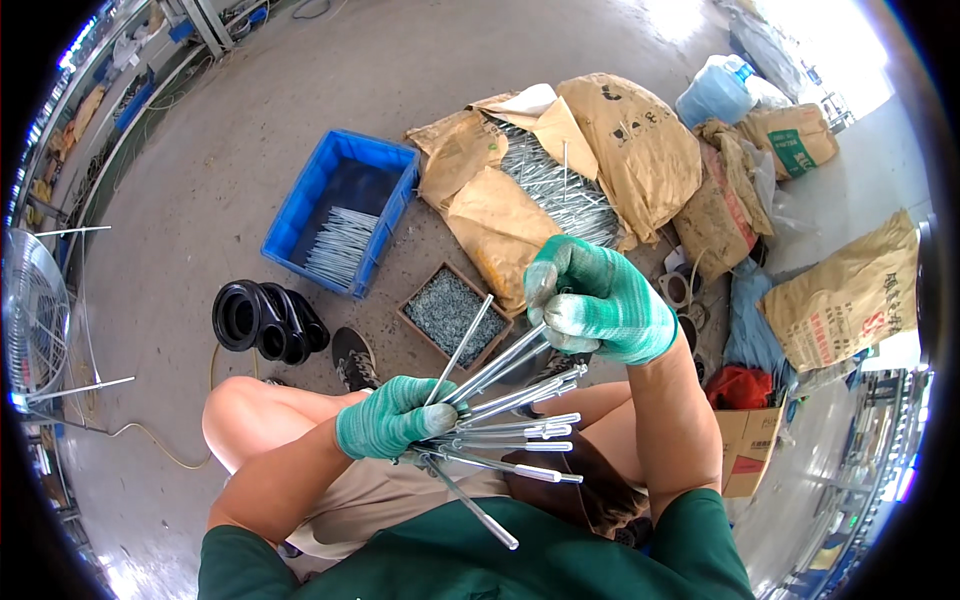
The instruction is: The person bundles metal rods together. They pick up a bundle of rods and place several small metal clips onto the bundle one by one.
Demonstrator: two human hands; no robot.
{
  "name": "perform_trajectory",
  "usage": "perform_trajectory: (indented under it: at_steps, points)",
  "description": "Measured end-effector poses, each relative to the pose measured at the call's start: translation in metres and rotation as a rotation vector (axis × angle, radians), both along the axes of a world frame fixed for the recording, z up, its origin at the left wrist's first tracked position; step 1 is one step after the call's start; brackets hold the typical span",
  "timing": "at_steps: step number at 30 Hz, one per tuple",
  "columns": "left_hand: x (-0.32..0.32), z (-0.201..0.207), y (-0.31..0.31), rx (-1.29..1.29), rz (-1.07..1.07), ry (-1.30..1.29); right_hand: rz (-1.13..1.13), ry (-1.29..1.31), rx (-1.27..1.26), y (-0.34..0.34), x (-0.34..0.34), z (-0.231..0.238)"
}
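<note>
From where I stand, the seated person's left hand (395, 418), in a green striped glove, has its fingers clamped around a bundle of metal rods (520, 433). The rods splay out rightward from that fist like a fan, several with sleeved ends, and one angles down toward the person's lap. The right hand (608, 305), gloved to match, sits above and to the right of the left fingers; its thumb and fingers are closed together on the upper ends of the rods that slant up to it.

Just beyond the left fingers, on the floor (240, 180), is a small wooden box (430, 340) filled with small metal hardware (450, 310). Further out and to their left, a blue plastic crate (392, 212) carries more rods (342, 245), lying in one of its corners. Beyond the right fingers, an opened brown paper sack (490, 220) shows a heap of loose rods (560, 195). Left of the left fingers and a bit beyond them stand black ring-shaped pieces (272, 318), near a dark shoe (353, 358). To the right of the right fingers, a red bag (740, 388) tops a cardboard box (745, 440).
</note>
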State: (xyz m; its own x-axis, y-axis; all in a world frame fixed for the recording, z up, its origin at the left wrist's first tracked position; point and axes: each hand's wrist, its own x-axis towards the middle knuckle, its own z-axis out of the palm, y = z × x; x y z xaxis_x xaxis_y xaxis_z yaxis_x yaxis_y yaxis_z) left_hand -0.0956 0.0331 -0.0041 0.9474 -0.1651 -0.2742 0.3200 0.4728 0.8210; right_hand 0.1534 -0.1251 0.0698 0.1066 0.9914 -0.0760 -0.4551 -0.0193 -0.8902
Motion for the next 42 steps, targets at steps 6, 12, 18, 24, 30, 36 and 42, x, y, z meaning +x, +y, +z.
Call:
perform_trajectory:
  at_steps: [6,12,18,24,30,36,42]
  points:
    - [0.0,0.002,-0.002,0.071,-0.017,0.015,-0.019,-0.058,-0.053,0.002,-0.002,0.004]
    - [0.002,0.006,-0.003,0.024,-0.1,0.026,-0.069,-0.146,-0.099,0.007,-0.005,-0.007]
    - [0.0,0.002,0.001,0.029,0.037,0.017,-0.187,0.059,-0.328,0.011,0.006,-0.033]
    - [-0.005,0.002,0.002,0.038,0.074,0.018,-0.098,0.082,-0.308,0.008,0.001,-0.024]
    - [-0.001,0.01,0.001,0.065,0.099,0.063,-0.152,-0.029,-0.278,0.01,-0.008,-0.014]
    - [-0.003,0.006,0.003,-0.013,0.055,0.048,-0.13,0.006,-0.269,0.008,-0.01,-0.009]
    - [-0.004,-0.005,0.002,-0.004,0.141,0.083,-0.141,-0.044,-0.277,0.011,-0.016,-0.005]
